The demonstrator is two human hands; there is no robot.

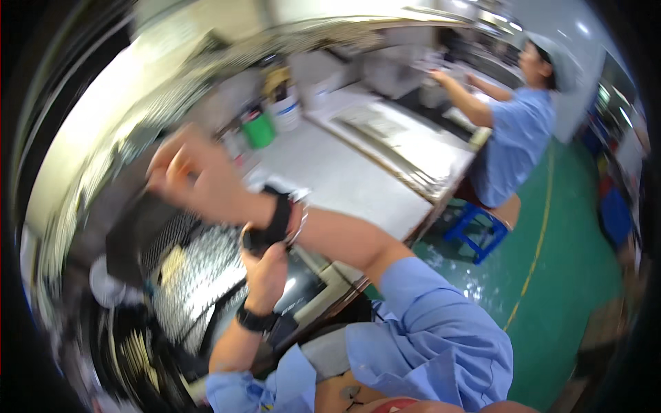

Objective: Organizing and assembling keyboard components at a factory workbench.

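My right hand is raised over the left part of the workbench, blurred by motion. Its fingers are loosely bent and somewhat apart, and nothing shows in them. Around my right wrist sits a black wristband, with a thin bracelet beside it. My left hand reaches up from below and grips the dark band at that wrist; its fingertips are partly hidden behind the wrist. A second black band is on my left wrist.
A white worktop holds a green cup and a white tub of tools. Below my hands lies shiny textured sheeting. At the right, a co-worker in blue works near a blue stool on the green floor.
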